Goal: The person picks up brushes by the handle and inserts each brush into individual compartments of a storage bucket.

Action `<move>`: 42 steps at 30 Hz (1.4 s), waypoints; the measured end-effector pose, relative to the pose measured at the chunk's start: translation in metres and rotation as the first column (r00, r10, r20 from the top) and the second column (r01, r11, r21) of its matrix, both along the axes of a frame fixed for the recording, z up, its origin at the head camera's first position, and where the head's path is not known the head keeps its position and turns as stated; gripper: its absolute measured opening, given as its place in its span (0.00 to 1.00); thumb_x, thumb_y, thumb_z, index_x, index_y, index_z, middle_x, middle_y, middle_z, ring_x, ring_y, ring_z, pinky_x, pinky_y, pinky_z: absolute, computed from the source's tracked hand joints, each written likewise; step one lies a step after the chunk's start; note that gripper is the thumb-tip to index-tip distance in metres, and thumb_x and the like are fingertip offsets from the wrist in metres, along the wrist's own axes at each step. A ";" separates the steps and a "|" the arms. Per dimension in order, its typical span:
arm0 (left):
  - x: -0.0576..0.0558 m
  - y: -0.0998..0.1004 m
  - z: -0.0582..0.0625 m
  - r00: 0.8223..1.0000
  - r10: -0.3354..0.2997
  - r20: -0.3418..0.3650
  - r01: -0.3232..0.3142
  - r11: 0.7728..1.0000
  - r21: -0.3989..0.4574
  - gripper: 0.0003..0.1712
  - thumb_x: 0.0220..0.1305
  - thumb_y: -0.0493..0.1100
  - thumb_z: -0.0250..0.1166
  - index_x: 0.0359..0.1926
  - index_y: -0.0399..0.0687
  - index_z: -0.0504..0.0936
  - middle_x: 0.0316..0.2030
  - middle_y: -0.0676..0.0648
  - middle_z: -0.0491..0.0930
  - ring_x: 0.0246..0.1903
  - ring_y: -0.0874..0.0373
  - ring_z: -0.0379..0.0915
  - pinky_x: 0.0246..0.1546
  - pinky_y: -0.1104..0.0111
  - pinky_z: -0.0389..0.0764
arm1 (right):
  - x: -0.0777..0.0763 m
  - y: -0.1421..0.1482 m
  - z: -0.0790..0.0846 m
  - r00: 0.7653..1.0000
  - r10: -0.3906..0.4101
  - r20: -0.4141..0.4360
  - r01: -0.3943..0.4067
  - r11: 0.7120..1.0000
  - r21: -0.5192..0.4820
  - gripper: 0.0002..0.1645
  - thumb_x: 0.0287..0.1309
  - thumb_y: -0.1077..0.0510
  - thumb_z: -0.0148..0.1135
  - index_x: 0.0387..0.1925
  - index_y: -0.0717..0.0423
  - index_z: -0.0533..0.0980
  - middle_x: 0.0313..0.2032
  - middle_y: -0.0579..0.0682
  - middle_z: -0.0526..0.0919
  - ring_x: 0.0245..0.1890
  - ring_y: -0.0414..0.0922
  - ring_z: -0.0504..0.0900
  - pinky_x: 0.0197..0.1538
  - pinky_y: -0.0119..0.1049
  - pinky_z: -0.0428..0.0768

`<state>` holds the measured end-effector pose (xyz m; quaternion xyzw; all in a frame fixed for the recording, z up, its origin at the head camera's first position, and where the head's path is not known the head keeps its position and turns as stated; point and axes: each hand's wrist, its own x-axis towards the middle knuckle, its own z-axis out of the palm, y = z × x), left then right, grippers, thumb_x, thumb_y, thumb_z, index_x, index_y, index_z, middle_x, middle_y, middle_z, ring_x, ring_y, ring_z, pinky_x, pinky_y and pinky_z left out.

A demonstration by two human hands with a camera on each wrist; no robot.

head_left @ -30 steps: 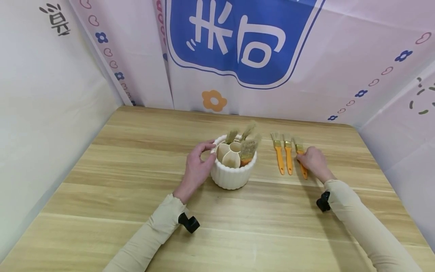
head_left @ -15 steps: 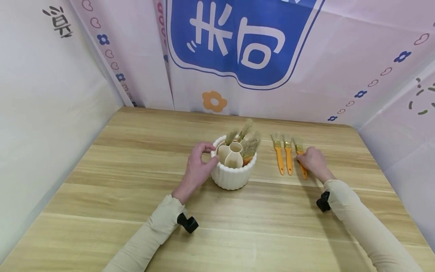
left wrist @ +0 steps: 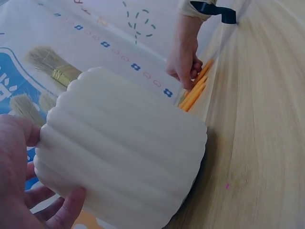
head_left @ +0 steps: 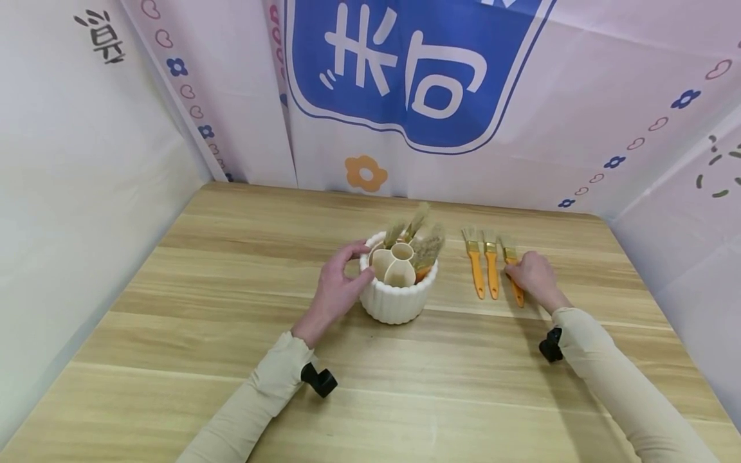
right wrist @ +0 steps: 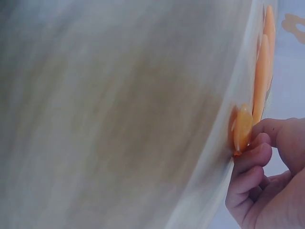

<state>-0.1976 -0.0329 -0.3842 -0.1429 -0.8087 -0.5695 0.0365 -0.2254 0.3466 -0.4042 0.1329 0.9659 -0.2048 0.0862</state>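
Note:
A white ribbed pot (head_left: pixel 393 305) stands mid-table, with a cream divider (head_left: pixel 399 273) inside. Several paintbrushes (head_left: pixel 428 249) poke out of it, bristles up. My left hand (head_left: pixel 336 280) holds the pot's left side, thumb and fingers spread at its rim; the left wrist view has the fingertips against the pot wall (left wrist: pixel 119 152). Over to the right, my right hand (head_left: pixel 534 276) pinches an orange-handled paintbrush (head_left: pixel 517 292) lying on the table. Its handle end (right wrist: pixel 243 126) shows by the fingertips in the right wrist view.
Two more orange paintbrushes, one left (head_left: pixel 476 273) and one nearer (head_left: pixel 492 273) the held one, lie side by side on the wooden table (head_left: pixel 370 411). A printed cloth (head_left: pixel 521 167) hangs behind the table's back edge. Pale sheets flank both sides.
The divider and brushes inside the pot have turned slightly, mostly in the first half second. Both hands stay nearly where they were, the right one still at the same paintbrush.

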 end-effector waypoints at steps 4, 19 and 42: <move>0.001 0.000 0.000 1.000 0.011 -0.001 -0.011 1.000 -0.020 0.21 0.54 0.43 0.65 0.50 0.47 0.76 0.58 0.49 0.72 0.56 0.51 0.70 0.51 0.52 0.79 | 0.000 0.001 -0.001 1.000 -0.002 0.005 0.002 1.000 0.011 0.23 0.58 0.52 0.50 0.09 0.53 0.63 0.08 0.42 0.60 0.10 0.39 0.62 0.15 0.29 0.59; 0.002 0.002 0.000 0.999 0.029 -0.039 -0.031 0.997 -0.064 0.24 0.50 0.47 0.68 0.47 0.43 0.74 0.50 0.42 0.73 0.50 0.48 0.71 0.56 0.48 0.70 | 0.004 0.007 0.007 0.998 -0.067 -0.006 0.066 0.995 -0.076 0.23 0.58 0.51 0.51 0.11 0.55 0.66 0.07 0.42 0.65 0.10 0.40 0.66 0.15 0.29 0.63; 0.002 0.000 -0.005 0.998 0.043 -0.042 -0.041 0.997 0.062 0.16 0.54 0.39 0.64 0.45 0.41 0.77 0.49 0.42 0.74 0.50 0.48 0.71 0.57 0.49 0.70 | 0.031 -0.018 0.041 0.938 -0.122 -0.323 0.050 0.974 -0.222 0.14 0.56 0.55 0.52 0.28 0.64 0.74 0.14 0.43 0.81 0.20 0.46 0.84 0.20 0.27 0.76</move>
